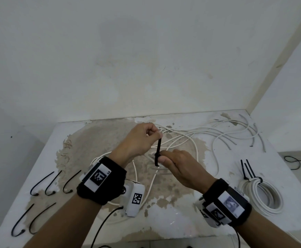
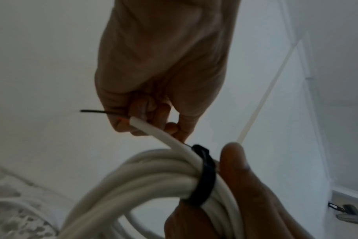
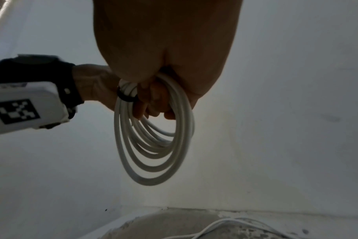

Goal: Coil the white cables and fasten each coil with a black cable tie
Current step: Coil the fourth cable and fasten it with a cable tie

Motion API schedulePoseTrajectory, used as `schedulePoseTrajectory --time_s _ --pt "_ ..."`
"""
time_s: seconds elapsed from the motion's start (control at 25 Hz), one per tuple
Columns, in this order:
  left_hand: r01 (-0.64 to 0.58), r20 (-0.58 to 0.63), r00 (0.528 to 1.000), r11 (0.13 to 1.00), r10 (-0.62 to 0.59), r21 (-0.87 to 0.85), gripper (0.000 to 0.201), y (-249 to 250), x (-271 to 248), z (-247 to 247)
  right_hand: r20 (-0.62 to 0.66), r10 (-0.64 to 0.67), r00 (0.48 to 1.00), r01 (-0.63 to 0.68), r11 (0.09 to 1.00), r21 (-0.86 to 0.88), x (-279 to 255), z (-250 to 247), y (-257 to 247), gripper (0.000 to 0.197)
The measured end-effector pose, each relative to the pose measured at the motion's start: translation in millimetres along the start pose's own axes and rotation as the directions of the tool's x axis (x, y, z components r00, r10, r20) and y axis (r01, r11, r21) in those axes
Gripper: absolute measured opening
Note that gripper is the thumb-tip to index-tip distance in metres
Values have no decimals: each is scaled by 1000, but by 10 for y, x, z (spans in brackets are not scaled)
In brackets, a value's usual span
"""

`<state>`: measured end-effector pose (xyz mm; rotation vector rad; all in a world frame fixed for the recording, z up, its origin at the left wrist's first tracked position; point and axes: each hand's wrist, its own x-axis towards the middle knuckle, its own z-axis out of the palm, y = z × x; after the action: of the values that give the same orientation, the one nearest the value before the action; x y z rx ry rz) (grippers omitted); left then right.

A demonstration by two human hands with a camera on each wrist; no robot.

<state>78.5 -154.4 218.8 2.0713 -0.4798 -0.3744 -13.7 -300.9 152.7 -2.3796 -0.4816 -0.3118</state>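
My right hand (image 1: 180, 165) grips a white cable coil (image 3: 153, 145) above the table; the coil hangs below the fingers in the right wrist view. A black cable tie (image 2: 204, 174) is looped round the coil's strands. My left hand (image 1: 142, 138) pinches the tie's free tail (image 1: 158, 147) and holds it up and away from the coil. In the left wrist view the tail's tip (image 2: 92, 111) sticks out past the fingers. A cut cable end (image 2: 145, 126) juts from the bundle.
A tied white coil (image 1: 260, 196) lies at the table's right. Several spare black ties (image 1: 44, 183) lie at the left. Loose white cables (image 1: 226, 133) sprawl across the back and middle. A black cord (image 1: 294, 161) lies on the floor at right.
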Motion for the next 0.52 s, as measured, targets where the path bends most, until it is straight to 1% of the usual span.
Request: schedulePoseTrajectory --time_s 0.08,0.12,0.2,0.24,0.32,0.36,0.4,0.48,0.52 --pt "-52 -61 997 999 52 4 17 -34 15 22 -12 1 1000 0 997 82 7 -26 -43 32" --pt "-74 -76 994 997 73 -2 17 -53 20 17 -30 35 999 -30 988 151 15 -37 -64 31" --pt "-106 -75 991 994 106 1 17 -68 -9 1 -83 149 985 -117 945 306 9 -25 -60 37" --pt "-123 -57 991 992 125 33 20 -70 -47 8 -102 212 972 -160 912 378 3 -18 -50 40" --pt "-174 20 985 970 173 172 33 -84 -172 77 -116 292 949 -206 856 474 4 -26 1 52" --pt "-216 41 976 941 212 261 39 -100 -248 132 -126 309 943 -212 847 488 10 -37 22 57" --pt "-266 38 962 896 271 356 44 -123 -313 178 -141 314 939 -211 848 485 21 -48 27 58" --pt "-364 9 904 757 428 543 45 -158 -385 213 -160 310 937 -201 855 477 39 -56 1 56" --pt "-388 2 876 702 482 598 44 -183 -390 208 -160 301 940 -194 859 473 53 -46 -22 55"
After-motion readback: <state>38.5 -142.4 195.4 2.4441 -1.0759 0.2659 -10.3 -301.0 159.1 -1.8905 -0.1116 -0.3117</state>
